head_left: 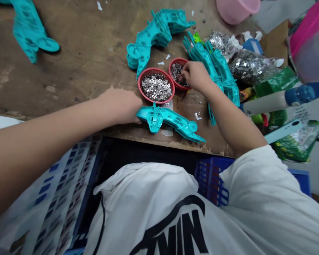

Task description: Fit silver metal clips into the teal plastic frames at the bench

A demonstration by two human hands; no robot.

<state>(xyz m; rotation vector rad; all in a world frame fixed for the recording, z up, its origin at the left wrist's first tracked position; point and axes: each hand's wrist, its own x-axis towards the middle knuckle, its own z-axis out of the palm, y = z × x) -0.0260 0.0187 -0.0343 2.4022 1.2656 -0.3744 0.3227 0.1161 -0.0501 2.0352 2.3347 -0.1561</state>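
A teal plastic toy part [172,122] lies flat near the front edge of the brown wooden table [90,53]. My left hand [122,106] rests closed on its left end and holds it down. My right hand [195,75] reaches into the smaller red bowl [175,68], its fingers pinched among small dark metal pieces; what it grips is too small to name. A larger red bowl [156,86] full of shiny metal pieces stands just behind the teal part, between my two hands.
Stacks of teal parts lie at the back centre [154,35], to the right [218,71] and far left [29,32]. Bags of metal pieces [247,63], a pink tub [236,10] and green packets [295,141] crowd the right. Blue crates [212,180] stand below the table edge.
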